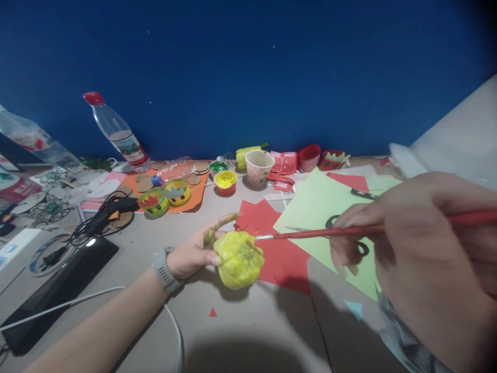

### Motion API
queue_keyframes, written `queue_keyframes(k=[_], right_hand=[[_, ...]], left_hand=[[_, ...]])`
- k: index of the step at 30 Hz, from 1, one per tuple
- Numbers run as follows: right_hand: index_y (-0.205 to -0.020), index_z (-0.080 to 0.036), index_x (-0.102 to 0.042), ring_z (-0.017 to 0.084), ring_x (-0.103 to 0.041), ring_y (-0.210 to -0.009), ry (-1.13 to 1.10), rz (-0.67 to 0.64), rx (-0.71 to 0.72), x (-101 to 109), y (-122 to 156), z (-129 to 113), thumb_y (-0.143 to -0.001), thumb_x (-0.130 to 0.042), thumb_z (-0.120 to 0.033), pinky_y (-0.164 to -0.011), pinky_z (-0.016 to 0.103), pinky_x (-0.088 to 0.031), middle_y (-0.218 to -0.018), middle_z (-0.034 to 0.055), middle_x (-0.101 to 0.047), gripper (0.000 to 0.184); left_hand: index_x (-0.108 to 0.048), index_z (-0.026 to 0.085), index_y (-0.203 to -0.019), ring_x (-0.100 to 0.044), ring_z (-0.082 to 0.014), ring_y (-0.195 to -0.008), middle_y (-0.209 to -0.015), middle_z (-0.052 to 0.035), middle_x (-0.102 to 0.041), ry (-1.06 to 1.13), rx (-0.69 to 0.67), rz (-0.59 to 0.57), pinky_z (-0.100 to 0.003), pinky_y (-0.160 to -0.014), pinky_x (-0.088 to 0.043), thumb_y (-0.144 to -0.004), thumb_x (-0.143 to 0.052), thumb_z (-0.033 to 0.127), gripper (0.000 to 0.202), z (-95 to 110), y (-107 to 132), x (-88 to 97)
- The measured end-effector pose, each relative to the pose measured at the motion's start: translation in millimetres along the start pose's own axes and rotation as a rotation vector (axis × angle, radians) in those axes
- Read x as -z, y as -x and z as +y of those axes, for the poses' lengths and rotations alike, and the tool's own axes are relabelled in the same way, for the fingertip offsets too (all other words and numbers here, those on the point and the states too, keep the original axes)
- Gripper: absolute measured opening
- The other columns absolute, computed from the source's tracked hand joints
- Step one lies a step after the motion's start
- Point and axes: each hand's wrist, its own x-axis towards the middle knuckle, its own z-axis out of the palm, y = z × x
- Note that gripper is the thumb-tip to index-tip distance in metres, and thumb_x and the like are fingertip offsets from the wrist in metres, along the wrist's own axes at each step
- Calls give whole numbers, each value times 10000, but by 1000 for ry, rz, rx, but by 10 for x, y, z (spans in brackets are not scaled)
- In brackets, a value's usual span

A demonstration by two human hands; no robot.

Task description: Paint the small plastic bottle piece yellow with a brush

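My left hand (196,251), with yellow-green paint on its fingers, holds a yellow-painted plastic bottle bottom (238,264) between thumb and fingers, its lobed base towards me. A red-handled paintbrush (306,233) is gripped in my right hand (423,248), which is blurred and close to the camera. The brush's tip meets the upper right edge of the bottle bottom. Behind them stands a small cup of yellow paint (225,182), beside a cup of green paint (218,167). A patterned paper cup (259,168) is just right of these.
Red paper (285,264) and light green paper (306,207) lie under the brush, with scissors (363,248) on the green sheet. Two painted round pieces (176,192) sit on orange paper. A bottle (120,134), cables (104,217) and a black box (62,290) occupy the left.
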Motion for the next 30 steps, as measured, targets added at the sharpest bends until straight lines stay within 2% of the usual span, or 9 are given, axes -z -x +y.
queue_keyframes(k=[3,5,8,12,14,18,22,26,30], right_hand=[[-682,-263,-557,77,-546,-516,207,-54,26,34,-22,-13,-919,-444,-303,-492,278,-416,-572,-43,-548,266],[-666,-263,-554,72,-535,-509,219,-79,56,46,-30,-19,-914,-445,-289,-463,268,-397,-556,-45,-538,273],[-665,-258,-555,61,-524,-491,188,-23,31,43,-40,-1,-926,-422,-271,-457,251,-408,-545,-53,-546,293],[-732,-254,-582,59,-579,-575,162,-33,45,24,-48,54,-932,-420,-270,-540,242,-466,-606,-55,-588,258],[-733,-253,-584,62,-575,-560,143,-85,44,24,-44,74,-935,-419,-268,-519,246,-463,-581,-58,-570,261],[-714,-253,-554,80,-550,-513,85,-28,12,28,-32,83,-937,-423,-279,-486,280,-444,-562,-57,-549,261],[-723,-252,-590,88,-555,-533,85,-78,-3,18,-31,84,-942,-420,-293,-484,290,-438,-565,-42,-543,280],[-721,-255,-581,91,-555,-515,-4,7,-76,3,-32,87,-947,-419,-302,-465,294,-432,-588,-41,-549,281],[-731,-242,-600,85,-565,-529,-15,-33,-77,-6,-34,106,-944,-435,-311,-489,284,-439,-572,-41,-553,279]], left_hand=[[-361,249,-1414,-679,-266,-962,-1122,-118,-688,-81,-153,85,-318,-792,-546,-610,-838,250,935,9,-14,-49],[-344,259,-1423,-680,-245,-969,-1120,-103,-693,-128,-268,154,-287,-800,-547,-625,-828,207,935,21,-22,-91],[-308,273,-1438,-655,-249,-1042,-1188,-105,-667,-194,-351,211,-278,-832,-545,-615,-833,180,981,22,-28,-129],[-273,273,-1449,-602,-260,-1140,-1261,-121,-622,-295,-391,261,-298,-902,-522,-620,-827,153,1004,-1,-24,-133],[-258,268,-1454,-584,-266,-1165,-1269,-126,-615,-323,-398,272,-317,-929,-509,-624,-824,152,1011,-8,-20,-133],[-226,270,-1462,-579,-282,-1169,-1275,-136,-608,-353,-381,274,-361,-946,-499,-623,-827,177,1036,-4,-16,-136],[-240,256,-1456,-570,-284,-1180,-1268,-134,-614,-354,-387,281,-366,-951,-498,-635,-822,188,1009,2,-10,-136],[-237,259,-1456,-559,-283,-1195,-1278,-133,-607,-350,-390,277,-360,-952,-502,-643,-817,188,1001,-4,-7,-139],[-234,256,-1458,-565,-283,-1189,-1281,-140,-602,-338,-388,290,-344,-936,-514,-641,-819,187,1007,-7,-4,-138]])
